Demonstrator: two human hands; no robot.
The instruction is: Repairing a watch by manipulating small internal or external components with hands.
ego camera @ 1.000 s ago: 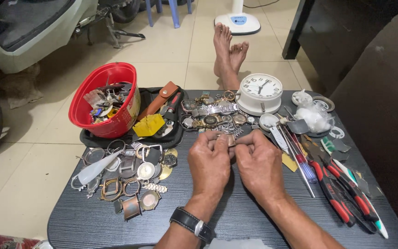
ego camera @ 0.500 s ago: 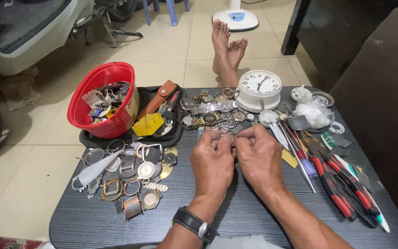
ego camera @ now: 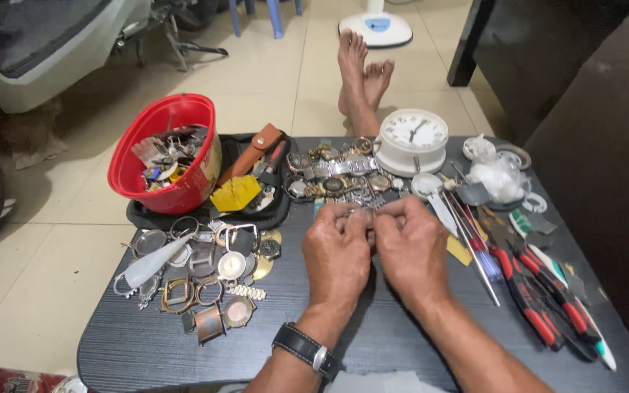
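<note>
Both my hands meet over the middle of the black table [ego camera: 147, 349]. My left hand [ego camera: 336, 255], with a black wristwatch on its wrist, and my right hand [ego camera: 413, 247] pinch a small metal watch part [ego camera: 368, 216] between their fingertips; most of it is hidden by my fingers. Just beyond my hands lies a cluster of watches and metal bands [ego camera: 336, 175]. A white round clock [ego camera: 410, 138] stands behind them.
A red bowl [ego camera: 165, 153] of parts sits on a black tray [ego camera: 256, 211] at back left. Watch cases and rings [ego camera: 205, 269] lie at left. Red-handled pliers and screwdrivers [ego camera: 540, 291] lie at right. Someone's bare feet [ego camera: 362, 80] rest on the floor beyond.
My hands have closed together, fingertips now touching around the small part, and shifted slightly toward the table's middle.
</note>
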